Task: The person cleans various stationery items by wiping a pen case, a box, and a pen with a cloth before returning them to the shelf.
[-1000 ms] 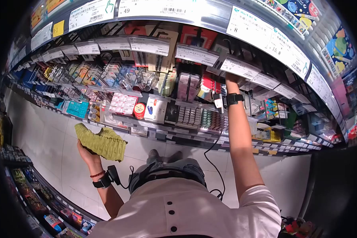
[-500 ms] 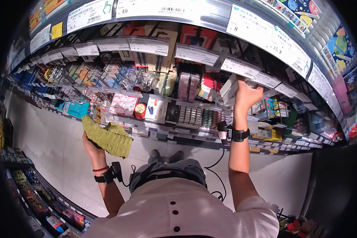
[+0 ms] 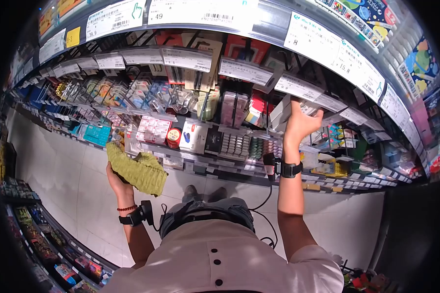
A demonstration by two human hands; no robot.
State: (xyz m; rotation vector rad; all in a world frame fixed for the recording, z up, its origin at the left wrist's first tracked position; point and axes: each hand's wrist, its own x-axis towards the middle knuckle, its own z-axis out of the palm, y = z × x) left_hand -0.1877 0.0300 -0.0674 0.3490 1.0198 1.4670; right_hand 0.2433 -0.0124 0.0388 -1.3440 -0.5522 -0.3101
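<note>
My left hand is closed around a crumpled yellow-green cloth with a ribbed texture, held out in front of the lower shelf. My right hand reaches into a shelf compartment under a row of price labels. Its index finger and thumb lie on either side of pale packs, and the fingertips are partly hidden. Left of that hand, a white box stands in the compartment. Red and white packets sit further left.
Price labels line the shelf edge above my right hand. Below are rows of small packs, a red round tin and a teal box. Black cables hang near my right arm. Another stocked shelf stands at lower left.
My right hand has come slightly down and left, still at the pale packs. The left hand with the cloth appears shifted slightly right, as does the shelf with the camera view.
</note>
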